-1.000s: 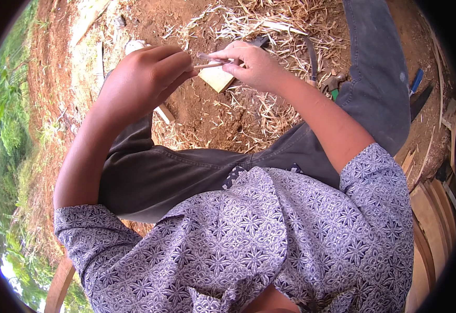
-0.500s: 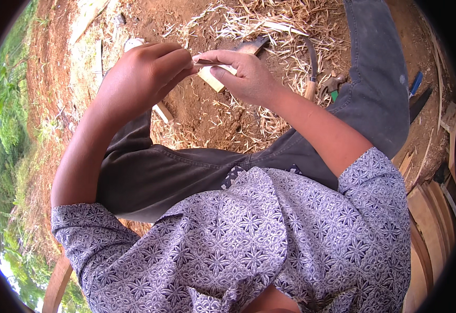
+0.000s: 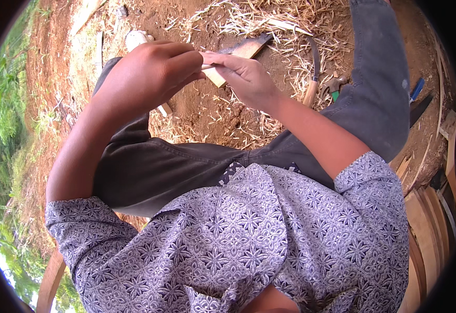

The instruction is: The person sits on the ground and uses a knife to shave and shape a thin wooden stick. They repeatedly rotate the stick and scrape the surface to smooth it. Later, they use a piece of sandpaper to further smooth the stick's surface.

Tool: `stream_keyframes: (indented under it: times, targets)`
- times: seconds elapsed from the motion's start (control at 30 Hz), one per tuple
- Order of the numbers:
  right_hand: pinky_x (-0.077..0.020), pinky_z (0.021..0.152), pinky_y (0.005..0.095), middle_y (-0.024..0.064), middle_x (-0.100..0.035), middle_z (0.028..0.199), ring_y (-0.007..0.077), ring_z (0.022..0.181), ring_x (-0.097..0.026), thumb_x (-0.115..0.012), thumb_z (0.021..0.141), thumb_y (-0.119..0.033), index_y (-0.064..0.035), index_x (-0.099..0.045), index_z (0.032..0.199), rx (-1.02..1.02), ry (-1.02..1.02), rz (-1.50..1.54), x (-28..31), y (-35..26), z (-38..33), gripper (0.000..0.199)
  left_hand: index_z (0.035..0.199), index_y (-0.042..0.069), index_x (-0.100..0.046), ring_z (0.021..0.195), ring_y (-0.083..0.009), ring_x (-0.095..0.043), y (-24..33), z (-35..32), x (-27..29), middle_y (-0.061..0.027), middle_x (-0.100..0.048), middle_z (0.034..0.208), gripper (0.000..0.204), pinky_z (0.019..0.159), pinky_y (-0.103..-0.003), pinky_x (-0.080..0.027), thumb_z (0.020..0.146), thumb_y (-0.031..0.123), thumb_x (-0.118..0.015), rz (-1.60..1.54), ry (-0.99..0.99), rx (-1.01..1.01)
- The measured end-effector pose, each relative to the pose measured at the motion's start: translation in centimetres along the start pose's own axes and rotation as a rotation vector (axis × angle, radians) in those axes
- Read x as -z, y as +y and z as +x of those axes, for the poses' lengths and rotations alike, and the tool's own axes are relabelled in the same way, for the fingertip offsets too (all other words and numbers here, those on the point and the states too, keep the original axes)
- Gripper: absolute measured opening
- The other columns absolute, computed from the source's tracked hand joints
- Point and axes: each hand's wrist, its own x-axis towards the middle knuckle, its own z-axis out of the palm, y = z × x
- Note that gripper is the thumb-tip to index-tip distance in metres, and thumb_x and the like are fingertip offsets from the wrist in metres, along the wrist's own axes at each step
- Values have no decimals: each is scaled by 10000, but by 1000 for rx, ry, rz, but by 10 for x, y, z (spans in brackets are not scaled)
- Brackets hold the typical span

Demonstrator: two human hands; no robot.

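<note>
My left hand (image 3: 160, 70) is closed, its fingers bent toward my right hand, with their tips mostly hidden. A thin pale stick (image 3: 207, 66) shows in the small gap between the hands and runs into the left fingers. From the other side my right hand (image 3: 249, 81) closes on it, fingers pressed together over it and thumb alongside. Most of the stick is covered by the hands. Under and behind them, a pale wooden block (image 3: 215, 78) lies on the ground, near a wooden piece with a dark blade (image 3: 256, 44).
Beyond my right forearm lie a curved blade with a wooden handle (image 3: 310, 93) and a metal tool with a green part (image 3: 335, 86). Wood shavings (image 3: 285, 26) cover the soil. Curved wooden boards (image 3: 429, 224) stand at right. A blue-handled tool (image 3: 417, 89) is beside my right leg.
My hands have come closer together, and the right fingers now lie flatter over the stick. Less of it shows; a dark flat piece seen earlier at the right fingertips is now hidden.
</note>
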Motion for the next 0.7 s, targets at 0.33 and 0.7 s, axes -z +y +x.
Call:
stream_keyframes:
  times: [0.33, 0.7]
  targets:
    - [-547, 826, 303, 147, -734, 1051, 173, 897, -713, -491, 1019, -99, -50, -631, 1297, -180, 94, -112, 6, 6, -2, 315, 826, 37, -592, 676, -314, -617, -6, 0, 3, -100, -579, 728, 148, 602, -423, -495, 859, 110, -717, 38, -5, 83]
    - [-521, 907, 304, 123, -710, 1143, 175, 1000, -677, -471, 1024, -88, -16, -628, 1283, -150, 40, -27, -6, -11, -2, 311, 818, 31, -572, 679, -305, -622, -3, -3, 3, -107, -588, 738, 165, 595, -412, -497, 857, 90, -721, 1, 5, 83]
